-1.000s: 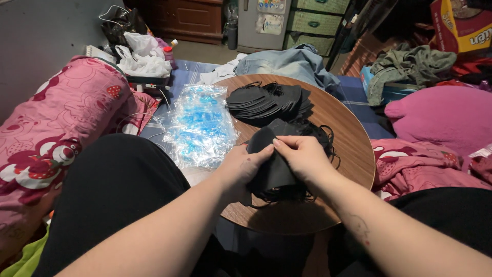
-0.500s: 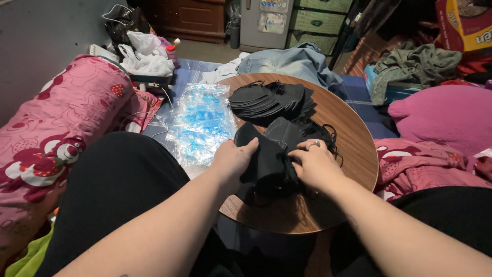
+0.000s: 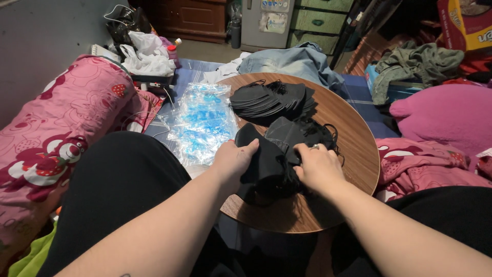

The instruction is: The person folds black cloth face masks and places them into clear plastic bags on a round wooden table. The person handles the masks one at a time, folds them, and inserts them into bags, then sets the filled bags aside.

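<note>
Since half a second before, the left hand (image 3: pixel 233 160) had slid left along the near pile (image 3: pixel 279 156) of black masks, and the right hand (image 3: pixel 319 166) had drawn back toward the near edge of the round table (image 3: pixel 353 149). The left fingers were pinched on the left edge of the top mask; the right fingers were curled and pressed down on the pile's right side. Two heaps of masks lay on the table: this near one at its middle, and a fanned far stack (image 3: pixel 271 97); single masks could not be counted. One clear plastic bag (image 3: pixel 202 120) overhung the left rim. Bare wood remained open along the right and near edges.
</note>
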